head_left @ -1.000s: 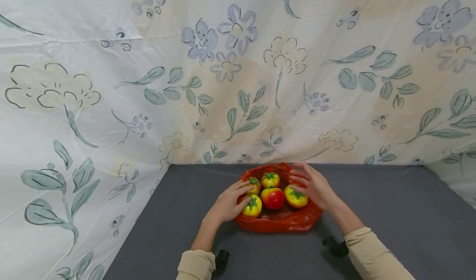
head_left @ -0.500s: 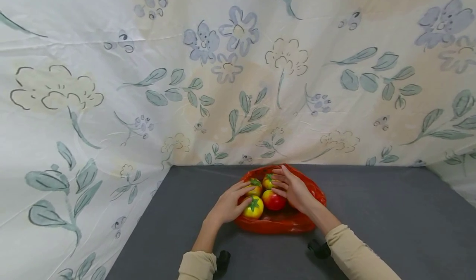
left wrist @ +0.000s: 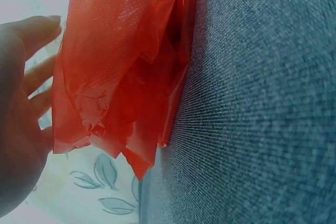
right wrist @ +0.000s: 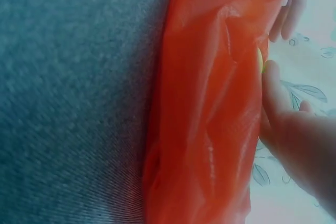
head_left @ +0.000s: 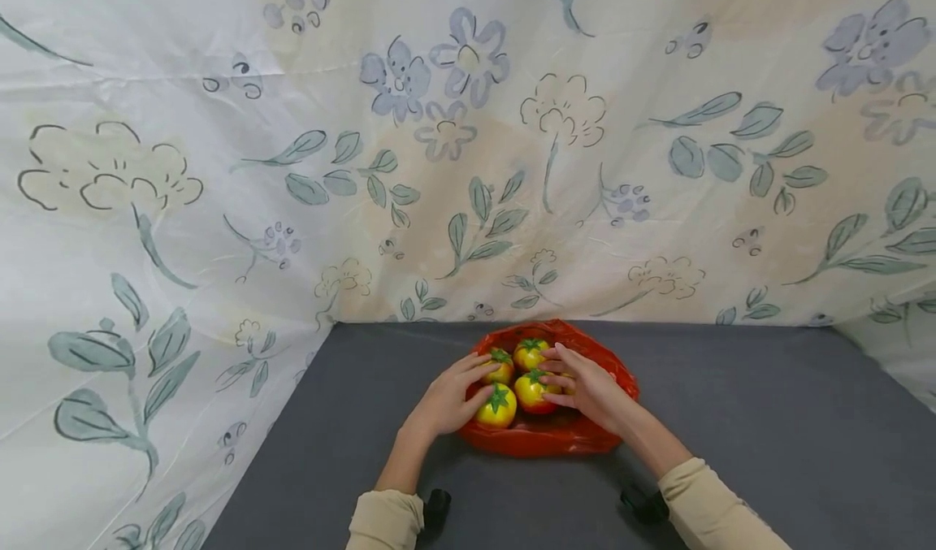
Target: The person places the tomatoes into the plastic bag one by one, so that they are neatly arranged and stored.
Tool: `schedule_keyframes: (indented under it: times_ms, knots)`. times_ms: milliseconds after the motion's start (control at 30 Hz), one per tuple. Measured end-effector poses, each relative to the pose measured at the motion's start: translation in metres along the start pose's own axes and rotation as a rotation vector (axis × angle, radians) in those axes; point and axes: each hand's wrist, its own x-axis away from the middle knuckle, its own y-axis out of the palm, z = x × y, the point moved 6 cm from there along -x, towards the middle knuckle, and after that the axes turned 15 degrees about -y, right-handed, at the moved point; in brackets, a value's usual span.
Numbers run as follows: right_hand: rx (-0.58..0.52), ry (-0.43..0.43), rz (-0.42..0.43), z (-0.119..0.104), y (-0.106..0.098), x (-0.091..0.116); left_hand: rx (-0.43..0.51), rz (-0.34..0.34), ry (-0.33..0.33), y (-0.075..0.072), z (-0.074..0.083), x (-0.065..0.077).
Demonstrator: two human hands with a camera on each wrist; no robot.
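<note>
A red plastic bag (head_left: 544,443) lies with its mouth spread wide and several yellow-and-red tomatoes in it. My left hand (head_left: 448,400) rests at the bag's left side, its relaxed fingers over the front-left tomato (head_left: 497,406) and the back-left tomato (head_left: 501,365). From the right, my right hand (head_left: 594,389) reaches over the bag, fingertips at the middle tomato (head_left: 528,387), whose green star-shaped top faces up. Behind that sits the back tomato (head_left: 528,352). Most of the right tomato (head_left: 569,383) is hidden by my right fingers. In the left wrist view, crumpled bag plastic (left wrist: 115,66) fills the middle.
The bag stands on a dark grey cloth-covered table (head_left: 351,387), near its back edge. A floral curtain (head_left: 468,209) hangs behind the table and along its left side. Black wrist devices (head_left: 436,511) sit below both forearms.
My right hand has moved left from the right tomato to the middle one. The middle tomato has turned from its red side to green top up. My left hand has stayed in place.
</note>
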Motion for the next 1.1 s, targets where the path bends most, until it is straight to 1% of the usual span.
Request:
schedule_keyframes:
  times_ms: [133, 267, 467, 567, 667, 767, 900, 1000, 1100]
  knots:
    - [-0.034, -0.022, -0.018, -0.003, -0.002, 0.002, 0.001, -0.002, -0.001, 0.001, -0.001, 0.000]
    - [-0.052, -0.025, -0.041, -0.006, -0.005, 0.001, 0.005, 0.007, 0.005, 0.001, -0.001, 0.000]
    - [-0.129, -0.034, -0.025, -0.012, -0.012, 0.001, 0.051, 0.025, 0.014, -0.003, 0.000, 0.002]
    - [-0.161, -0.042, -0.016, -0.017, -0.017, 0.003, 0.078, 0.057, 0.015, -0.006, -0.002, 0.003]
    - [-0.184, -0.059, -0.020, -0.025, -0.023, 0.004, 0.118, 0.121, 0.007, -0.012, -0.004, 0.003]
    - [-0.158, -0.104, -0.018, -0.035, -0.032, 0.003, 0.147, 0.206, -0.016, -0.020, -0.009, 0.003]
    - [-0.059, -0.177, 0.003, -0.050, -0.048, 0.001, 0.153, 0.301, -0.071, -0.032, -0.020, -0.002]
    - [0.021, -0.215, 0.014, -0.060, -0.060, -0.001, 0.143, 0.348, -0.106, -0.043, -0.026, -0.009]
    - [0.121, -0.241, 0.028, -0.068, -0.072, -0.004, 0.096, 0.369, -0.119, -0.053, -0.031, -0.019]
